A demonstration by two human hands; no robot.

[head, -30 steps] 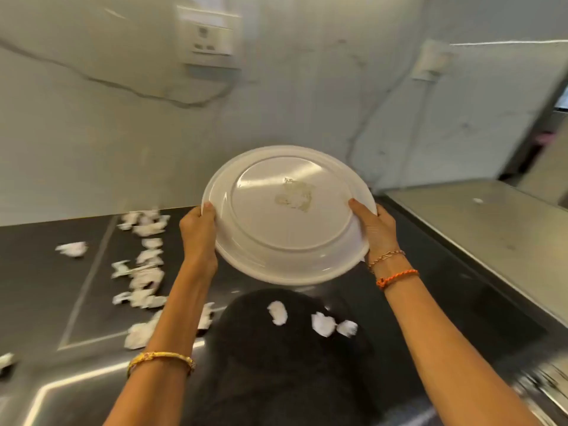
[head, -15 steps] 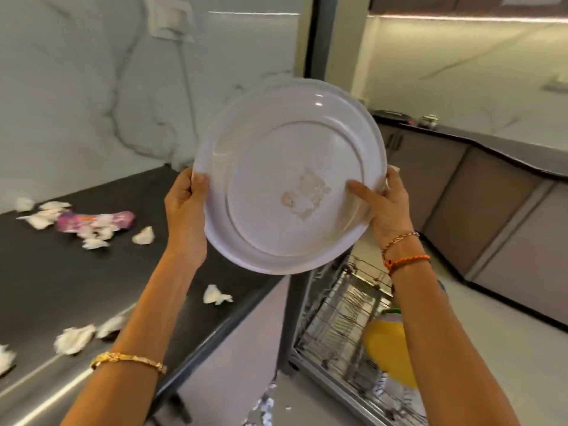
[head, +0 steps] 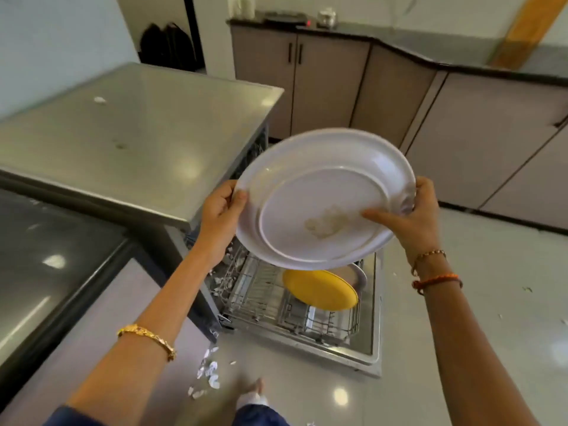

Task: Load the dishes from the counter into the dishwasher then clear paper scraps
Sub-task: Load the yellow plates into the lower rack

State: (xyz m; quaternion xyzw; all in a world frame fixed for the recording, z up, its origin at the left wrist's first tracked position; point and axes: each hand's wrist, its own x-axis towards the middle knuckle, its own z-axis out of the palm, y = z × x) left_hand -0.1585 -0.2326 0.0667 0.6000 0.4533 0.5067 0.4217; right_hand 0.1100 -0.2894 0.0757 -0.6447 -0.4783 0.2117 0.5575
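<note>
Both hands are gripping the white plate (head: 322, 201) by opposite edges: the left hand (head: 219, 210) is curling round its near-left rim, and the right hand (head: 408, 219) is clamping the far-right rim, thumb lying across the face. The plate is hanging tilted in the air directly above the dishwasher rack (head: 276, 299), where a yellow plate (head: 319, 290) is already standing. Coming down at this tilt, the plate could be knocking the yellow plate or missing the tines. Paper scraps (head: 209, 376) are lying on the floor beside the rack, a likely slipping risk.
</note>
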